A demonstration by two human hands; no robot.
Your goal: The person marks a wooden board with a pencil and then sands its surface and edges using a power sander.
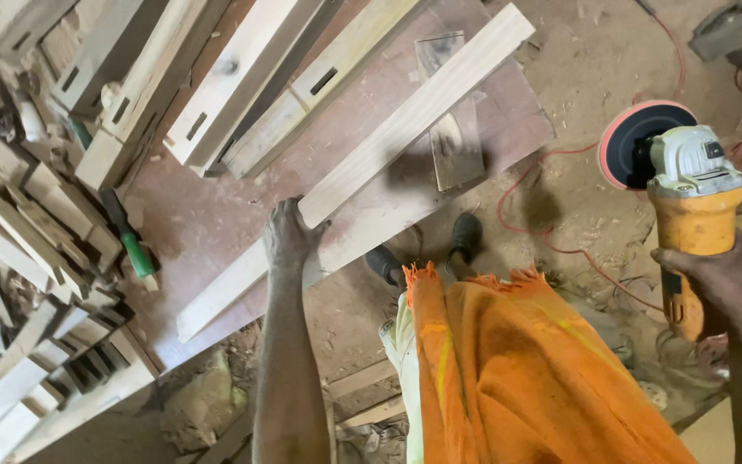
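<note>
Left hand (289,234) is clamped on the near end of a long pale plank (414,116); fingers wrap its end edge, and the plank runs up and right from the grip, tilted diagonally, over a second pale plank (234,288) that lies flat under it and reaches down-left. Both sit on a reddish-brown board (208,215) serving as the counter. Right hand (714,275) is closed around the yellow body of a sander (689,185), held upright well right of the planks, off the counter, above the dusty floor (586,60). The grey head and round black disc (633,146) with a pink rim are above the grip, the disc facing left. Red cord (560,155) loops over the floor between sander and counter. Upper left: several pale beams with dark slots (242,77), stacked side by side. Left edge: a pile of small wood blocks (36,232); a green-handled tool (135,253) lies just beside them. Orange cloth (508,369) hangs at bottom centre, two dark shoes (427,253) just above it. No labels readable; a small dark patch on the sander head, too small to tell.
</note>
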